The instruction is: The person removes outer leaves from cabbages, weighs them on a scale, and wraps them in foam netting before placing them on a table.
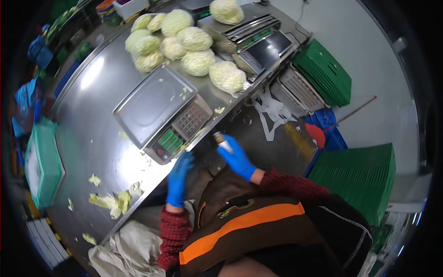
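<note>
My left hand (179, 179), in a blue glove, is at the edge of the steel table (85, 143), beside the lower corner of a weighing scale (154, 108). Its fingers point up toward the scale, pressed close together, and whether they hold anything is hidden. My right hand (237, 159), also blue-gloved, is past the table's edge, in front of my apron. It is wrapped round a small object with a brown end and a pale part (221, 141), which I cannot make out clearly. Cabbages (196, 39) lie piled on the table beyond the scale.
Cabbage scraps (113, 202) lie on the table's near left part. A second machine (263, 46) stands at the back right. Green crates (355, 175) are stacked at the right, near a red-ended stick (353, 112). White strips (272, 111) lie below the table edge.
</note>
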Tool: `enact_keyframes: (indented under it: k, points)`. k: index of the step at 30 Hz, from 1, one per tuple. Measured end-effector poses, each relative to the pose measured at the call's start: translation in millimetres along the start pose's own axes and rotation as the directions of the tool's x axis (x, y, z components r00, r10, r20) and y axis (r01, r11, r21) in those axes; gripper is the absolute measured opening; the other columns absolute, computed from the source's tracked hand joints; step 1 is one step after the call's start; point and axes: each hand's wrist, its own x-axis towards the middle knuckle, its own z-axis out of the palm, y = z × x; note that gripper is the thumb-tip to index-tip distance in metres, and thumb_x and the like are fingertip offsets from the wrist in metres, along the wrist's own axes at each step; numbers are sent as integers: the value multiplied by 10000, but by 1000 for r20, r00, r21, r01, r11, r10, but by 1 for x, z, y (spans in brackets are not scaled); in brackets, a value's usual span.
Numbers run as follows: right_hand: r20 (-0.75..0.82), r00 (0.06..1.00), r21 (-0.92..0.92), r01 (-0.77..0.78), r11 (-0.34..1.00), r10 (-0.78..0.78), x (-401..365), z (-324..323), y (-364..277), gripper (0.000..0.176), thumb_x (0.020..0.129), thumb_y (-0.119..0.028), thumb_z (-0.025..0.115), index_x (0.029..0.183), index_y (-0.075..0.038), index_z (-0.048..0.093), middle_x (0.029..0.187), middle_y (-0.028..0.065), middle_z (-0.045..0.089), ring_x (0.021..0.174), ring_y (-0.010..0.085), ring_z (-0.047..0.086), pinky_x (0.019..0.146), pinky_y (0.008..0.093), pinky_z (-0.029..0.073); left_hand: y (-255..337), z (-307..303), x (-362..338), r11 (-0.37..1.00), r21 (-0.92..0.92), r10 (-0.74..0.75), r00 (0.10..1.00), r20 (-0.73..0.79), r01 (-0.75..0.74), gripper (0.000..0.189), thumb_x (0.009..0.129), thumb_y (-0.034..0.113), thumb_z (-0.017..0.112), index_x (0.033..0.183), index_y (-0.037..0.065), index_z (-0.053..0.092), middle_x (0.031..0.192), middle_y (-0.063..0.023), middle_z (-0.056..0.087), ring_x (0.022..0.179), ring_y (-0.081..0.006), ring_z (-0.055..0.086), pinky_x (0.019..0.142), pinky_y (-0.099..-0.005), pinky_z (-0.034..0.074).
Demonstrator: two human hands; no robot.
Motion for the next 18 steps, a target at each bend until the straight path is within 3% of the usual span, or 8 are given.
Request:
enact_keyframes:
  k: [1,2,5,8,10,12,14,18]
  points:
    - [54,997,30,51,998,-53,2,9,-7,466,902,-163,536,1318,-36,369,1123,93,492,974,165,490,864,298,414,-9,30,14,977,-197,-62,995,78,76,493,939,243,488,1325,-40,374,1246,-116,516,1119,-178,508,942,-311,407]
    - [81,984,-112,164,980,-156,4,11,-5,510,897,-162,529,1349,-38,331,1159,145,478,1015,223,502,884,317,404,-24,45,28,951,-276,-106,986,130,139,476,950,282,460,1295,-40,403,1216,-118,529,1080,-186,526,934,-314,414]
    - [165,976,-188,174,967,-143,14,1,-1,520,886,-161,530,1351,-37,333,1141,181,475,1029,289,505,905,347,403,-27,95,61,884,-373,-244,959,145,281,412,960,295,436,1218,-24,467,1156,-114,555,1049,-189,534,930,-316,417]
    - [89,960,-249,279,927,-265,34,-32,18,523,847,-206,577,1317,-68,394,1087,192,491,983,332,524,862,387,437,-44,121,90,946,-301,-118,993,27,120,375,952,317,452,1141,-3,503,1088,-113,572,968,-184,561,875,-320,448]
    - [201,976,-134,111,985,-83,43,-77,6,472,849,-208,584,1275,-62,443,1038,166,505,898,280,556,813,356,461,-44,136,107,870,-482,-173,980,-94,107,362,935,325,487,1103,7,519,1024,-112,588,894,-183,581,794,-321,478]
    - [130,991,-93,33,995,-21,56,-117,48,323,864,-213,583,1134,-36,566,967,149,570,848,214,587,780,314,475,-43,151,130,967,-253,-99,949,-299,21,316,895,303,566,1032,19,550,838,-77,608,714,-150,574,666,-286,484]
    - [172,949,59,-278,959,265,74,-167,76,297,865,-218,583,1098,-33,592,958,147,611,876,195,598,785,302,475,-56,154,157,984,-166,-126,915,-383,66,275,873,275,604,1009,41,558,702,-33,571,584,-107,526,551,-237,443]
    - [176,885,148,-457,877,431,105,-250,135,277,891,-239,554,1103,-67,604,984,124,637,919,198,609,864,322,479,-104,135,226,976,-212,-137,883,-449,43,181,850,192,632,946,60,554,553,16,472,443,-65,428,416,-200,357]
